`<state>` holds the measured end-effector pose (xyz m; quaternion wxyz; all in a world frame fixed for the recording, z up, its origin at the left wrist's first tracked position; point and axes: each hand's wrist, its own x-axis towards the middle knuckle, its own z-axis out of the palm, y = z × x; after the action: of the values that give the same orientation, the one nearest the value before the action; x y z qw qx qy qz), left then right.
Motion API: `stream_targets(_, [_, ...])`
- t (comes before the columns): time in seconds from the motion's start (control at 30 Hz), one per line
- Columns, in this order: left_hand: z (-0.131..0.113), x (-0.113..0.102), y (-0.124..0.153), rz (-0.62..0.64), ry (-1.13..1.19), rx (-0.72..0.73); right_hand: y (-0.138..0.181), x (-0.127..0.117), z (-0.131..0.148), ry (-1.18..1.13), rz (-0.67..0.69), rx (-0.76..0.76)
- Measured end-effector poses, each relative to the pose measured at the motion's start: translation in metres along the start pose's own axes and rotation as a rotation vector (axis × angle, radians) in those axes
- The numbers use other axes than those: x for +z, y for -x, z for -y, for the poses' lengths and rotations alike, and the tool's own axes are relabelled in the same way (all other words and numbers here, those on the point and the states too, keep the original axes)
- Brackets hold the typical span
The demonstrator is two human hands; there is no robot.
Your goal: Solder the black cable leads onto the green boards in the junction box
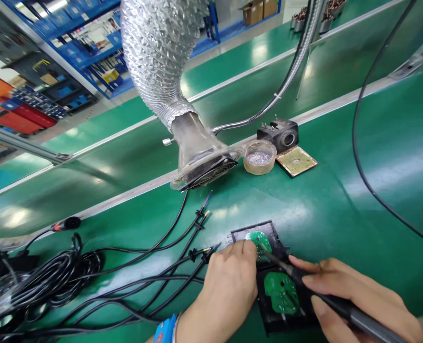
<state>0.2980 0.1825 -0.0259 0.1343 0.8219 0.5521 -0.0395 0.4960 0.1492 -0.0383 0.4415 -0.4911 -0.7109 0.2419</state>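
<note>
Green desk (325, 209), with blue shelving (80, 33) behind. By the right grip (361, 295), a soldering iron (354, 314) is held pen-fashion, its tip at the upper circuit board (257, 237) in a black housing (274, 240). The left grip (229, 281) is curled narrow beside that board; what is pinched cannot be told. Soldering is apparently in hand; a steady tip is called for. Nearer lies a second board (282, 291); leftward, black cables (134, 258); beyond, an extraction hood (191, 136).

i see open green bench (325, 209) behind-right of the circuit boards (279, 290), passable; duct hood (197, 138) overhangs beyond, black cables (54, 271) block left, looped cord (355, 143) far right. clearance under left hand (231, 276) hard to tell.
</note>
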Motion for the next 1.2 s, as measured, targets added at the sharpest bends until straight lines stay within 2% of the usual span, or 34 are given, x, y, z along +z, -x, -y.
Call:
stream_targets(0.43, [0.001,-0.012,-0.002,0.079,0.03,0.017,-0.017,-0.01,-0.009,-0.051,0.159,-0.049])
stream_targets(0.67, [0.005,-0.016,-0.004,0.102,-0.03,0.084,-0.03,-0.025,-0.02,-0.082,0.116,-0.08])
stream_targets(0.9, [0.009,-0.016,-0.007,0.095,-0.021,0.106,-0.06,-0.049,-0.034,-0.291,0.149,-0.053])
stream_targets(0.97, [0.012,-0.017,-0.008,0.085,-0.024,0.14,-0.069,-0.051,-0.036,-0.312,0.238,-0.052])
stream_targets(1.1, [0.016,-0.021,-0.01,0.051,-0.074,0.26,-0.085,-0.045,-0.036,-0.244,0.499,-0.109])
stream_targets(1.2, [0.017,-0.026,-0.013,0.048,-0.118,0.335,-0.091,-0.038,-0.036,-0.28,0.602,-0.168])
